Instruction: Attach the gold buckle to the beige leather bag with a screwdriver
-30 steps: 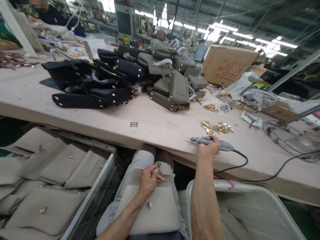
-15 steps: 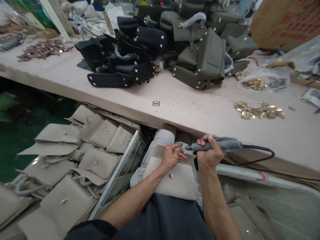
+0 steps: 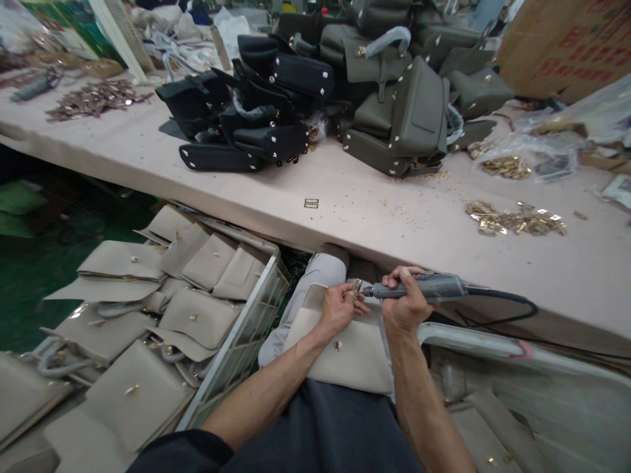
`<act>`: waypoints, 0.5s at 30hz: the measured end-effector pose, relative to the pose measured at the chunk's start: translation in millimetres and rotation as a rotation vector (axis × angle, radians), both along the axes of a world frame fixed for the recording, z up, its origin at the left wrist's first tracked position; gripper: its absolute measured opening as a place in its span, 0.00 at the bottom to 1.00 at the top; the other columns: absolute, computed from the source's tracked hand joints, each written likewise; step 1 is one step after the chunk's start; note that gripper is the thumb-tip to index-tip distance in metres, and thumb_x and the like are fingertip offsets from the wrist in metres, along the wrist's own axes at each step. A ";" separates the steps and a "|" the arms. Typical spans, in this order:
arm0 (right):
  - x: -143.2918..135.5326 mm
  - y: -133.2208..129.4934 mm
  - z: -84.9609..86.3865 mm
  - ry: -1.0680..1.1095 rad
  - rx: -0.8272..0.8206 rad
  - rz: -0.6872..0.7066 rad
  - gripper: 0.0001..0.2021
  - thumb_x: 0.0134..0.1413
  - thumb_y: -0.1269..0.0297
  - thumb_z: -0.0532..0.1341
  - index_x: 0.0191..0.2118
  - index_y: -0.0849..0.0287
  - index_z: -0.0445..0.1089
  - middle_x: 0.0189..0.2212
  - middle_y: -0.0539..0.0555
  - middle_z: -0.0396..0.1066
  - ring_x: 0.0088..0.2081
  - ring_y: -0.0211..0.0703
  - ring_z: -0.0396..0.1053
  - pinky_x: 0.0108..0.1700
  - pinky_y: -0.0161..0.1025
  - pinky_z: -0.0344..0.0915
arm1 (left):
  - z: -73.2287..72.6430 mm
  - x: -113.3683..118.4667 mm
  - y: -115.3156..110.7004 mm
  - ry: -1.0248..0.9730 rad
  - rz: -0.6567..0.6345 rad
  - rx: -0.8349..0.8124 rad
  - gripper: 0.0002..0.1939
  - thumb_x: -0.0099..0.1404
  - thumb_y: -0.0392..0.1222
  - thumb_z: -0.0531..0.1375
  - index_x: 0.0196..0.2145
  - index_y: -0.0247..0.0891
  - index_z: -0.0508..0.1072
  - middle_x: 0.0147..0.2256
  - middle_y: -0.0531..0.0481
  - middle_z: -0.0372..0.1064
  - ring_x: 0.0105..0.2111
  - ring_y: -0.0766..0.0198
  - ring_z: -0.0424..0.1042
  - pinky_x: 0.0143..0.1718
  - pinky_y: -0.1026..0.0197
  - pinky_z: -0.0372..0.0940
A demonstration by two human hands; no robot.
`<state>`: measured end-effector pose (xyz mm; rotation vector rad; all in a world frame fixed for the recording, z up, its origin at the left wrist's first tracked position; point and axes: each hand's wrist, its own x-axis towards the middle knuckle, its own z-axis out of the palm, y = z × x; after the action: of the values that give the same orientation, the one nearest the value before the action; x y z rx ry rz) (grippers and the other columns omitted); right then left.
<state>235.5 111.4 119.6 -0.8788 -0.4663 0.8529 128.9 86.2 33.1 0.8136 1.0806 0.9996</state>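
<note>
A cream bag (image 3: 350, 358) with a small gold clasp lies across my lap. Over its upper edge, my left hand (image 3: 340, 307) pinches a small gold metal plate (image 3: 357, 285) between its fingertips. My right hand (image 3: 407, 303) is wrapped round a grey electric screwdriver (image 3: 438, 286), held level with its cable running off to the right. The tool's tip points left and meets or nearly meets the gold plate; the exact contact is too small to tell.
Cream bags (image 3: 194, 318) fill a crate (image 3: 241, 328) at the left. Another crate (image 3: 473, 334) is at the lower right. On the table (image 3: 236, 197) are black bags (image 3: 246, 131), olive bags (image 3: 419, 112) and gold plates (image 3: 515, 219). A carton (image 3: 566, 52) stands behind.
My right hand and the screwdriver have moved slightly left, bringing the tip closer to the gold plate. The whole view has shifted a little.
</note>
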 end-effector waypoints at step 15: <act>-12.5 -23.6 -11.0 -0.421 0.116 0.073 0.11 0.53 0.63 0.72 0.32 0.59 0.69 0.26 0.48 0.68 0.26 0.38 0.67 0.30 0.37 0.67 | 0.3 -1.5 -1.9 -0.052 -0.016 0.050 0.15 0.65 0.48 0.59 0.38 0.30 0.76 0.30 0.41 0.78 0.27 0.56 0.81 0.29 0.62 0.76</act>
<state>222.9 87.8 108.6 -0.9395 -0.9107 0.6982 127.3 84.2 33.4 0.8310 1.0073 1.0324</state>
